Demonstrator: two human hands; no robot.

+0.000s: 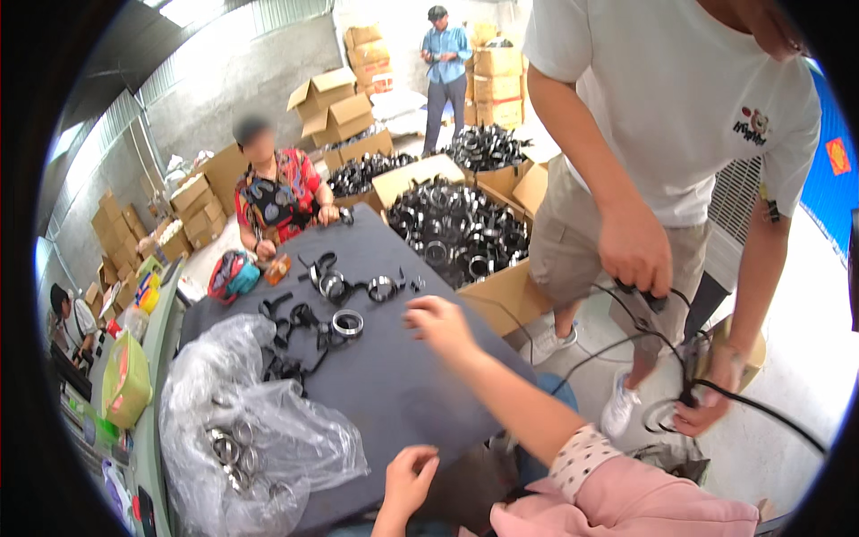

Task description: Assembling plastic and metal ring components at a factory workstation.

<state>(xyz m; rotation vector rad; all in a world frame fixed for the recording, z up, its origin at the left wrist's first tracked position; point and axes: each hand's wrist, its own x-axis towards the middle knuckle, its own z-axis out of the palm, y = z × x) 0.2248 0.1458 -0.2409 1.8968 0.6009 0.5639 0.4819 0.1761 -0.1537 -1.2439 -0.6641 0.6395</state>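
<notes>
My right hand (440, 329) hovers over the right side of a dark-covered table (412, 394); its fingers are apart and hold nothing. Nearer the front edge is my left hand (412, 476), its fingers curled in and their inner side hidden. Beyond my right hand lie a silver ring (347, 323), a round silver piece with a black band (333, 286) and a similar piece (382, 287). Black straps (304, 320) lie tangled to their left. A clear plastic bag (228, 376) with several silver rings (231, 452) inside covers the table's left side.
A person in a white shirt (671, 116) stands close on the right, handling black cables (617, 338). At the far end sits another person (282, 192). Open cartons heaped with black-and-silver pieces (452, 228) border the right side. A green basket (127, 380) stands at left.
</notes>
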